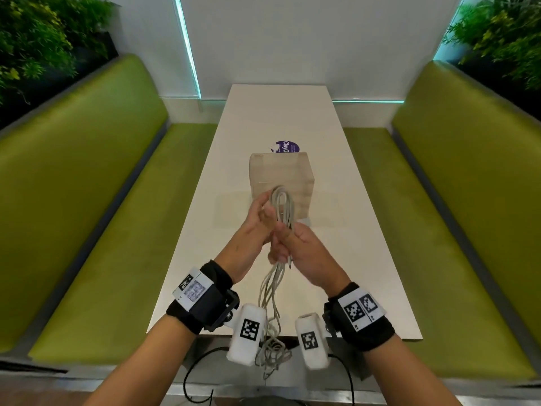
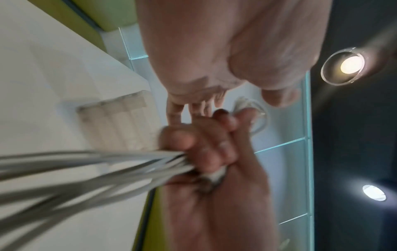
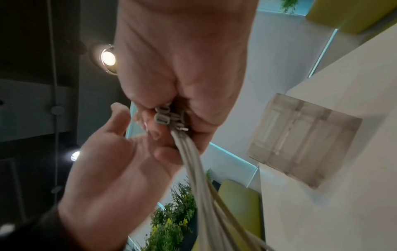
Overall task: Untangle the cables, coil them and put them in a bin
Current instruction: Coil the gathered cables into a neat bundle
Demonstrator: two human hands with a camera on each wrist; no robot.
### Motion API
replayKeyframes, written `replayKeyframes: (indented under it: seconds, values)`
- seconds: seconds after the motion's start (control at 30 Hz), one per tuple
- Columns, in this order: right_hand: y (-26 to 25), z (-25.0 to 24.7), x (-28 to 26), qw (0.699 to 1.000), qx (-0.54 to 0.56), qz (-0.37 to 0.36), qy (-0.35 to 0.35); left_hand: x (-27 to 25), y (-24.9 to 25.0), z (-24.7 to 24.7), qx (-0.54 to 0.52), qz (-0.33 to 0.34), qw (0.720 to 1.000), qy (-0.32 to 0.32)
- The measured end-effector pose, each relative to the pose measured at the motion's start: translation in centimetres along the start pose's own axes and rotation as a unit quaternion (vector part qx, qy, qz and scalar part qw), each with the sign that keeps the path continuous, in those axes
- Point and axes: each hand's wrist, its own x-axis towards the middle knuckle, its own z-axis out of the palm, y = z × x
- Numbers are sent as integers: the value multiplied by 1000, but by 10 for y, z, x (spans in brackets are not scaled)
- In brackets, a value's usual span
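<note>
A bundle of grey-white cables (image 1: pixel 281 206) is folded into long loops above the table. My right hand (image 1: pixel 285 241) grips the bundle at its middle, with the plug ends (image 3: pixel 166 117) bunched inside the fist. My left hand (image 1: pixel 263 212) is beside the loops with fingers (image 3: pixel 155 133) straight, touching the bundle and not curled round it. Below the fist the strands (image 1: pixel 270 300) hang down past the table's near edge into a loose tangle (image 1: pixel 273 353). A beige fabric bin (image 1: pixel 281 174) stands on the table just behind the hands.
The long white table (image 1: pixel 366 259) runs away from me between two green benches (image 1: pixel 102 230). A round purple label (image 1: pixel 288 146) lies behind the bin. Black wrist-camera leads (image 1: pixel 190 373) hang below the near edge. Plants sit in both far corners.
</note>
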Motion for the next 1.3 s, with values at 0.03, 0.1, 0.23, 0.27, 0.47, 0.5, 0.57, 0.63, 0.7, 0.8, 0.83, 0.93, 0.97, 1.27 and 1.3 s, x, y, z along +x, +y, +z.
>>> replayKeyframes:
  seconds: [0.03, 0.1, 0.23, 0.27, 0.47, 0.5, 0.57, 0.63, 0.7, 0.8, 0.83, 0.93, 0.97, 1.27, 1.3]
  values:
    - [-6, -1, 0, 1000, -11, -16, 4, -4, -8, 0, 19, -16, 999, -25]
    - [-16, -2, 1, 1000, 7, -22, 8, -12, -20, 3, 66, -18, 996, -61]
    - [-17, -2, 1, 997, 60, -36, 35, -17, -26, 8, 35, -42, 998, -42]
    - [-15, -2, 0, 997, 47, -47, 41, -18, -26, 9, 45, -58, 997, -38]
    - [-22, -8, -2, 984, 151, -55, 80, -29, -31, 5, 83, -88, 989, -89]
    - [-25, -10, -1, 982, 160, -58, 83, -31, -31, 3, 95, -84, 987, -96]
    - [-32, -16, -2, 982, 154, -67, 83, -34, -33, 0, 100, -85, 986, -108]
    - [-39, -26, -4, 989, 104, -75, 71, -34, -31, -4, 71, -110, 986, -100]
    - [-45, -37, -7, 997, -41, -57, 42, -33, -26, -10, 42, -126, 987, -94]
    - [-57, -46, -7, 942, -324, 28, -84, -32, -22, -20, 4, -114, 988, -103]
    - [-60, -46, -7, 911, -384, 53, -140, -32, -20, -20, -4, -114, 988, -107]
    - [-72, -38, -8, 837, -471, 93, -263, -31, -13, -19, -28, -132, 981, -137]
    - [-75, -36, -7, 824, -479, 102, -283, -31, -10, -18, -50, -141, 976, -159]
    - [-61, -32, -14, 671, -681, -27, -292, -34, -10, -30, -90, -184, 942, -265]
    - [-59, -29, -15, 649, -700, -54, -292, -34, -8, -25, -41, -193, 945, -262]
